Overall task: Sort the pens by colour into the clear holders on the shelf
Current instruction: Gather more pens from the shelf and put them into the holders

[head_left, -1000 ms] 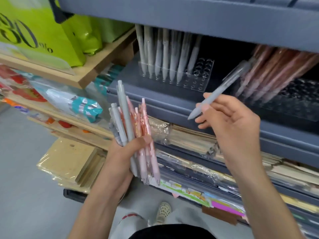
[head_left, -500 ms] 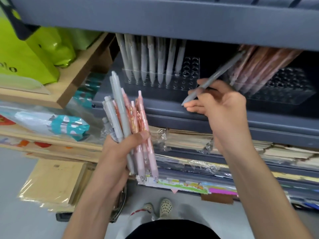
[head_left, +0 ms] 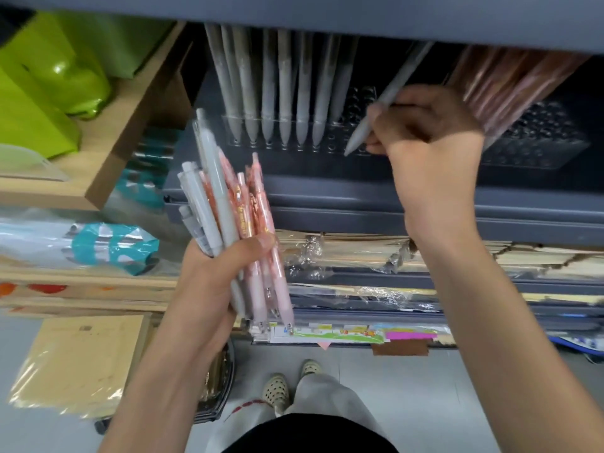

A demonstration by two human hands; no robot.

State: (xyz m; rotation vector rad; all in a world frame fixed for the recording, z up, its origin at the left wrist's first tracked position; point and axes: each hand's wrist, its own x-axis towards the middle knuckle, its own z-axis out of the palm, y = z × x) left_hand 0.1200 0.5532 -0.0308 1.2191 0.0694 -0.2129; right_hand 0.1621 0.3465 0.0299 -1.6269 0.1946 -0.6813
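Over the clear holder (head_left: 338,140), grey pen (head_left: 394,88) slants tip-down

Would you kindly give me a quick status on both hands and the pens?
Right hand pinches one grey pen, tip at the clear holder, by its free holes. Left hand grips a grey-and-pink bundle. Nothing visible blocking.

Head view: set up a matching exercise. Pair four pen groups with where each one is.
Things
1. single grey plastic pen
2. mixed bundle of grey and pink pens
3. row of grey pens
4. cluster of pink pens

Places
A. standing in the left clear holder
B. gripped in the left hand
C. leaning in the right clear holder
D. pinched in the right hand, tip near the left holder's free holes

Pairs: 1-D, 2-B, 3-A, 4-C
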